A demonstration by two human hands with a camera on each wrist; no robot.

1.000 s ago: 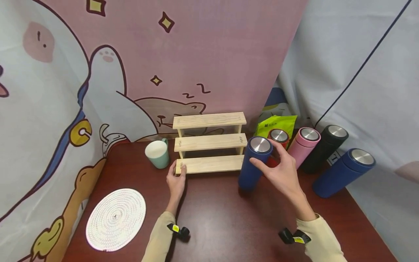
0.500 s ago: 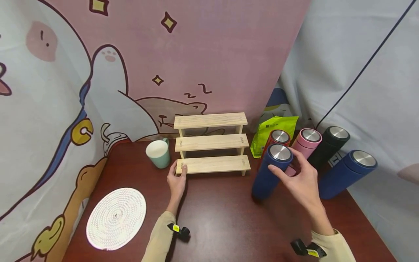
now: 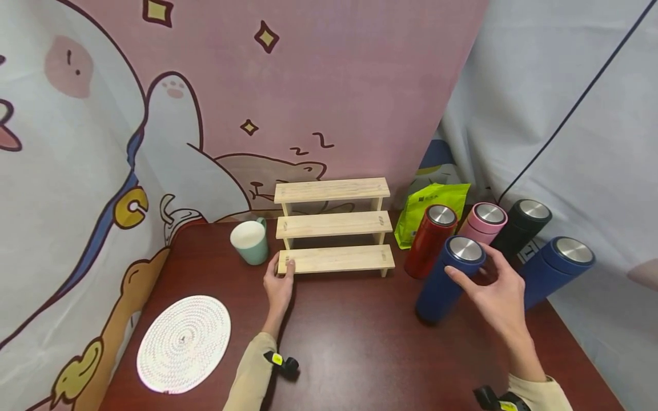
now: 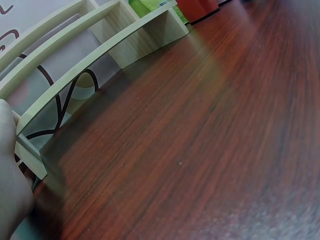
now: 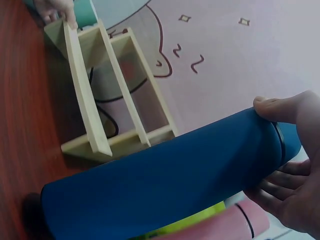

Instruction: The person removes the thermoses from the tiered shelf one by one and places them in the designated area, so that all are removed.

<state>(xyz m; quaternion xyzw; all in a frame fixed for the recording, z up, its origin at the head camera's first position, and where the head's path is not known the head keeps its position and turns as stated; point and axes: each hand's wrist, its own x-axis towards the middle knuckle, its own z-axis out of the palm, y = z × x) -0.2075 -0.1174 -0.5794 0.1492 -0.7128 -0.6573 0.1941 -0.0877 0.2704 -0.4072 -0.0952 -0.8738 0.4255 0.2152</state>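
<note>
In the head view my right hand (image 3: 498,294) grips a blue thermos flask (image 3: 442,288) near its steel-topped lid, thumb on the near side. The right wrist view shows the flask's base close over the table, a dark shadow beside it. My left hand (image 3: 279,291) holds the left end of the lowest board of a three-tier wooden shelf (image 3: 336,260), its thumb lying on top. Just right of the shelf stands a red flask (image 3: 429,242). A pink flask (image 3: 484,220) is partly hidden behind the held flask and my right hand.
A black flask (image 3: 524,225) and a second blue flask (image 3: 552,271) stand at the right edge. Behind the red flask is a lime-green pouch (image 3: 411,220). A mint mug (image 3: 252,248) sits left of the shelf, and a round white woven mat (image 3: 184,344) lies front left.
My right hand has carried the blue flask to the right and toward me, away from the shelf's right end, uncovering the red flask. My left hand stays on the shelf.
</note>
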